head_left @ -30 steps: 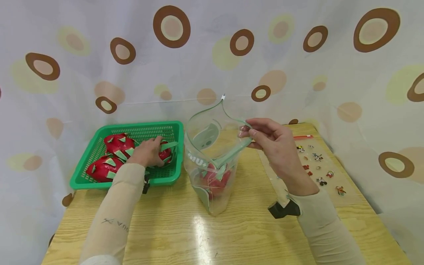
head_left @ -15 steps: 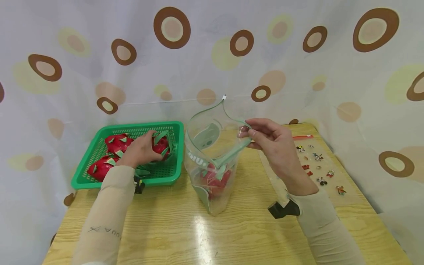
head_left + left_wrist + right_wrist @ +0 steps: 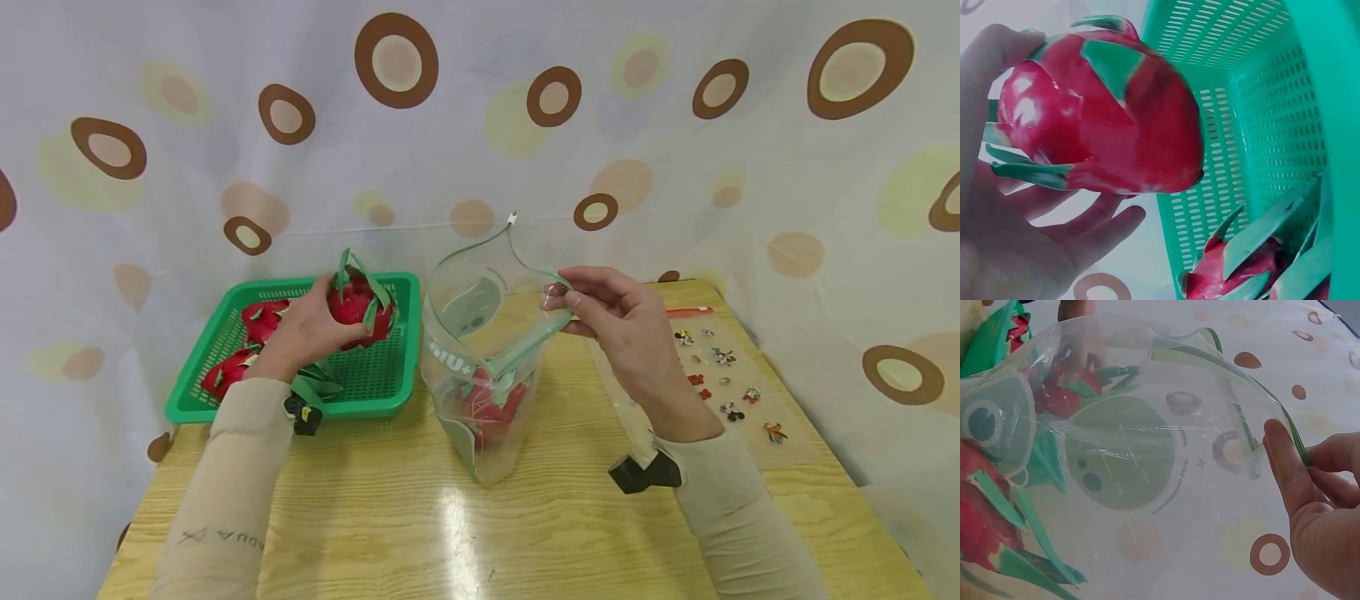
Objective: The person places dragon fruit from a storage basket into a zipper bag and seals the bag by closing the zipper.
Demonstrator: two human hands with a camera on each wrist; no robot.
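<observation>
My left hand (image 3: 303,329) grips a red dragon fruit (image 3: 356,304) with green leaf scales, raised over the right part of the green basket (image 3: 408,354). In the left wrist view, thumb and fingers wrap the dragon fruit (image 3: 1116,131) from its leafy side. More dragon fruits (image 3: 262,323) lie in the basket, partly hidden by the left hand and sleeve. At the middle stands a clear zip bag (image 3: 452,360) with its mouth spread, one dragon fruit (image 3: 491,410) inside. My right hand (image 3: 626,333) pinches the bag's green zip edge between thumb and fingers.
On the right side of the wooden table (image 3: 555,533) lies a flat clear bag (image 3: 783,454) with a red zip strip (image 3: 690,312) and several small charms. A patterned curtain (image 3: 465,158) hangs behind the table.
The left hand has taken hold of a dragon fruit and lifted it from the basket floor, its leaves turning upward. The right hand and the bag have stayed put.
</observation>
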